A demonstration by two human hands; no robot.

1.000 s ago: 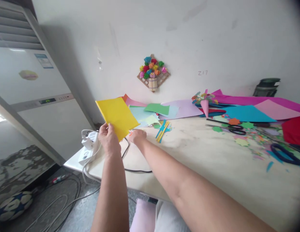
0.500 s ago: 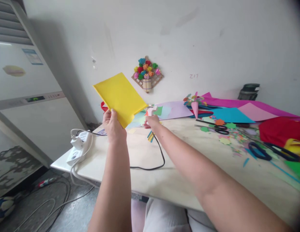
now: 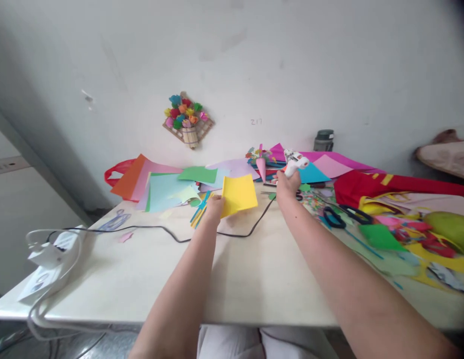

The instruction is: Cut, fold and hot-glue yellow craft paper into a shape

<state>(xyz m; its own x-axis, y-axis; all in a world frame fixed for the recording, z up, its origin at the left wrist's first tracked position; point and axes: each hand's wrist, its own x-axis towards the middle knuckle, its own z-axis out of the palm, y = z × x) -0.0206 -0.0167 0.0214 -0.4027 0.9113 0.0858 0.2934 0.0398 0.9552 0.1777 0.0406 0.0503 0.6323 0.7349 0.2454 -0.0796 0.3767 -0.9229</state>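
Note:
My left hand (image 3: 214, 205) is closed on the left edge of a yellow folded paper piece (image 3: 240, 193), held low over the table. Beside that hand lie thin blue and yellow paper strips (image 3: 199, 213). Farther right, my right hand (image 3: 288, 185) grips the handle of a white glue gun (image 3: 295, 162), raised near the back of the table. From it a black cord (image 3: 250, 230) runs left across the tabletop. Behind the right hand stands a pink paper cone (image 3: 261, 168) with small colourful paper pieces at its top.
A white power strip (image 3: 52, 264) with plugs sits at the left table edge. Coloured sheets (image 3: 164, 188) lie along the back. Dark-handled scissors (image 3: 335, 217), paper scraps and red cloth (image 3: 366, 187) cover the right. A flower ornament (image 3: 190, 124) hangs on the wall.
The view has turned right. My left hand has lowered the yellow paper from in front of the wall to just over the table. My right hand has carried the glue gun rightward.

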